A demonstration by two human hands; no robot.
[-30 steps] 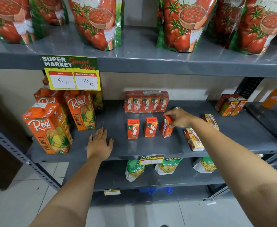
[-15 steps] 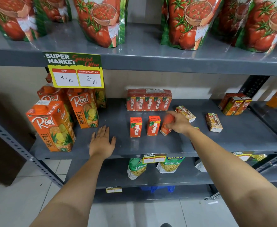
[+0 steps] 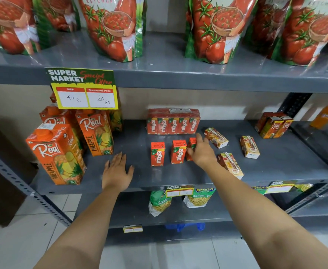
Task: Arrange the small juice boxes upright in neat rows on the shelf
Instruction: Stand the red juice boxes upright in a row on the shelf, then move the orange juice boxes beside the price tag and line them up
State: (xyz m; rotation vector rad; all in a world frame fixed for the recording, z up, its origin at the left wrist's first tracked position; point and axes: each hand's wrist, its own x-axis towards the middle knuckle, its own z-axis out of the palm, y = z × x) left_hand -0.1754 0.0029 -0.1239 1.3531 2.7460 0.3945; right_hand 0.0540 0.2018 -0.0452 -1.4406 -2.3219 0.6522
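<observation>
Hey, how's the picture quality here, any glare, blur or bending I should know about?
Head view: wide-angle bending bows the upper shelf edge and splays the side uprights; overhead light glares off the ketchup pouches and their shelf top; the Maaza boxes read sharp, the right hand is slightly soft, and the orange bottle at far right is smeared.

Three red juice boxes (image 3: 157, 153) upright, three others (image 3: 249, 146) lying flat

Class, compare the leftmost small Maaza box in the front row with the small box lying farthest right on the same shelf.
The leftmost Maaza box stands upright; the far-right box lies flat. The first shows its logo front; the second shows a straw. Both are small cartons on the grey shelf.
</observation>
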